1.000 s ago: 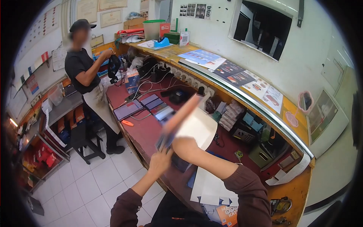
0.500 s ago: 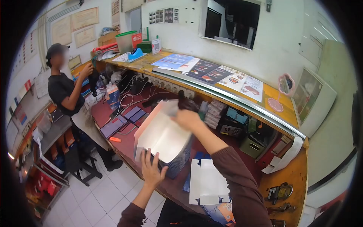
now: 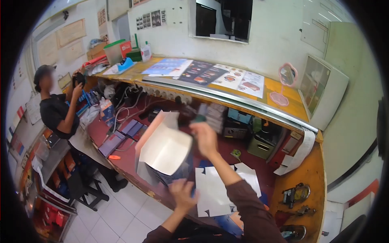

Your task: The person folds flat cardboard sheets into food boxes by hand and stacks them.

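An open carton [image 3: 168,152] with a white inside and raised flaps stands on the dark red desk [image 3: 133,152]. My left hand [image 3: 183,195] is beside the carton's near lower corner, fingers apart and blurred, holding nothing. To the right of the carton my right hand [image 3: 205,137] is raised, its fingers bent round a small dark green thing [image 3: 199,118] that is too blurred to name. Flat white card sheets [image 3: 221,190] with cut corners lie on the desk below my right forearm.
Behind the desk runs a wooden shelf [image 3: 139,68] with printed menus [image 3: 202,73]. A person [image 3: 60,109] stands at the left, holding something dark. Phones [image 3: 111,144] and an orange marker [image 3: 115,157] lie left of the carton. A metal box [image 3: 263,149] sits under the shelf.
The carton has tipped upright, and my left hand has come off its side to the near corner. My right hand has left its far rim and moved right. The view has turned right.
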Demonstrator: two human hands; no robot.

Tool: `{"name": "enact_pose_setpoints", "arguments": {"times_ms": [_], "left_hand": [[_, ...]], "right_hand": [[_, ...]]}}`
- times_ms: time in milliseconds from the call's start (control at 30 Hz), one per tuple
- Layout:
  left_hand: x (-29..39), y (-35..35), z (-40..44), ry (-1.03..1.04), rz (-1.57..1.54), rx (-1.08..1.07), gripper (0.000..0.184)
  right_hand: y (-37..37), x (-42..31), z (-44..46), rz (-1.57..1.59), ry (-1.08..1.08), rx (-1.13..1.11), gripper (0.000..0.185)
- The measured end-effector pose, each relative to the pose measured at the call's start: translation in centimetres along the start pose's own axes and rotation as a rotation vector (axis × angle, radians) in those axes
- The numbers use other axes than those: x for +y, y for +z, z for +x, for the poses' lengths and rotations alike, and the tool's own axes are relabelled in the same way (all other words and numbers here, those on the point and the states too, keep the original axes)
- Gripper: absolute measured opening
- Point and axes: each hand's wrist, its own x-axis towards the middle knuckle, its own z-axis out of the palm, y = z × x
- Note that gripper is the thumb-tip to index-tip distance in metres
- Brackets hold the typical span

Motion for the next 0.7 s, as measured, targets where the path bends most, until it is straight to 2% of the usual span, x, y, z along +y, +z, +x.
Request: {"name": "enact_pose_setpoints", "arguments": {"times_ms": [67, 100, 133, 167, 200, 233, 267, 333, 367, 400, 433, 467, 533, 567, 633, 667, 700], "left_hand": [[3.2, 4.1, -2.1, 0.156, -0.452, -0.735, 0.048], [4.6, 5.8, -4.2, 0.300, -0.366, -0.773, 0.056], [4.6, 7.4, -6.5, 0.298, -0.379, -0.774, 0.056], [4.3, 9.0, -8.6, 0.311, -0.329, -0.918, 0.061], [4.2, 10.3, -9.6, 0.326, -0.276, -1.060, 0.067], [4.0, 11.3, -9.2, 0.329, -0.287, -1.052, 0.067], [3.6, 12.1, -8.3, 0.104, -0.324, -1.349, 0.071], [3.7, 11.4, -7.0, -0.136, -0.356, -1.645, 0.076], [4.0, 10.1, -7.0, 0.092, -0.308, -1.471, 0.078], [4.4, 9.1, -6.9, 0.309, -0.255, -1.287, 0.081], [4.7, 9.6, -8.6, 0.359, -0.144, -1.248, 0.076], [4.9, 9.8, -9.2, 0.362, -0.139, -1.256, 0.076], [5.1, 9.8, -9.7, 0.321, -0.071, -1.203, 0.061], [4.5, 9.9, -9.7, 0.329, -0.069, -1.214, 0.061], [2.8, 9.6, -8.3, 0.250, -0.343, -1.213, 0.045], [2.5, 9.6, -7.6, 0.252, -0.346, -1.221, 0.045], [2.2, 9.6, -6.9, 0.231, -0.403, -1.258, 0.039]], "right_hand": [[-1.9, 1.9, -5.6, 0.170, 0.291, 0.109, 0.031], [-2.8, 3.0, -8.7, 0.167, 0.310, 0.084, 0.032], [-3.7, 3.6, -11.8, 0.166, 0.323, 0.060, 0.032], [-4.7, 3.5, -15.0, 0.158, 0.488, 0.005, 0.030], [-5.7, 4.1, -18.2, 0.140, 0.557, -0.065, 0.033], [-7.0, 3.7, -20.8, 0.141, 0.632, -0.206, 0.032], [-8.2, 3.1, -22.9, 0.143, 0.707, -0.346, 0.031], [-9.7, 1.3, -25.9, 0.180, 0.855, -0.597, 0.031], [-9.9, 1.1, -27.3, 0.181, 0.861, -0.595, 0.031], [-9.8, 0.8, -28.5, 0.098, 0.909, -0.684, 0.031], [-9.6, 0.6, -29.4, 0.018, 0.953, -0.770, 0.032], [-9.5, 0.8, -29.9, 0.027, 0.956, -0.766, 0.032], [-9.4, 1.0, -30.4, -0.172, 0.833, -0.859, 0.032], [-9.6, 1.1, -30.6, -0.163, 0.841, -0.851, 0.032], [-10.2, 0.1, -29.7, -0.099, 0.971, -0.906, 0.032], [-10.1, 0.3, -30.4, -0.096, 0.978, -0.902, 0.032], [-9.9, 1.0, -31.4, -0.227, 0.754, -0.872, 0.031]]}}
